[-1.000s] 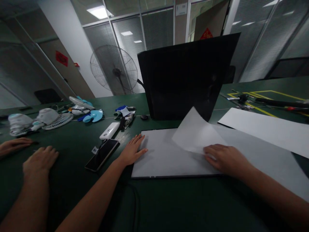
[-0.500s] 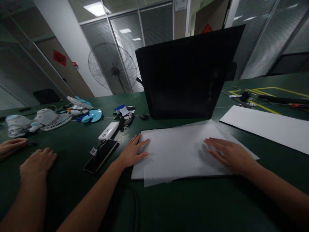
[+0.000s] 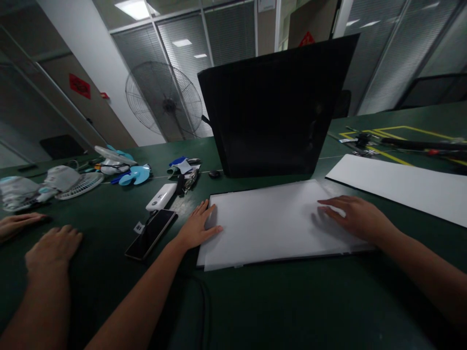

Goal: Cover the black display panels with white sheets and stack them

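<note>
A thin white sheet [image 3: 270,221] lies flat on a dark flat panel whose edge [image 3: 277,259] shows along the front. My left hand [image 3: 199,226] rests open at the sheet's left edge, fingers spread, thumb on the sheet. My right hand [image 3: 355,218] lies open and flat on the sheet's right part, fingers pointing left. Neither hand holds anything. A large black panel [image 3: 273,107] stands upright just behind the sheet.
Another person's hands [image 3: 51,245] rest on the green table [image 3: 292,311] at the left. A black phone [image 3: 151,233] and white power bank [image 3: 161,196] lie beside my left hand. Small fan parts [image 3: 133,175] sit far left. A long white sheet [image 3: 401,187] lies at the right.
The sheet, lifted at one corner a second ago, was laid down askew and now lies flat and squared on the panel. My right hand slid rightward over it.
</note>
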`<move>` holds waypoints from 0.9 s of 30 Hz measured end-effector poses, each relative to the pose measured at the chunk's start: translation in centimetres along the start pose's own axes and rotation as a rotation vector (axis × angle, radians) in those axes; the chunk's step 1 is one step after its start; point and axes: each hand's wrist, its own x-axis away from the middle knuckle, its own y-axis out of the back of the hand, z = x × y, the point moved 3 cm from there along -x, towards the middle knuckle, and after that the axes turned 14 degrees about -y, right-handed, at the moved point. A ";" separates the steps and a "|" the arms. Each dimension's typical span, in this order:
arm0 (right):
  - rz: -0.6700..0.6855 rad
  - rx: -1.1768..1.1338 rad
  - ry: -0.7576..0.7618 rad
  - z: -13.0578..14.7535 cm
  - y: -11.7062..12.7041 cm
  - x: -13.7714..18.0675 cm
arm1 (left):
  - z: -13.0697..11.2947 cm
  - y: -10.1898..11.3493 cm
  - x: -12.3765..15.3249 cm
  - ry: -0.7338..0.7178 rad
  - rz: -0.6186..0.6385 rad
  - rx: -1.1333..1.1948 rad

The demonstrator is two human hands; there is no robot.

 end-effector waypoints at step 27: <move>-0.034 0.140 -0.777 -15.2 1.3 -1.2 | -0.3 0.3 0.1 -0.052 -0.069 0.021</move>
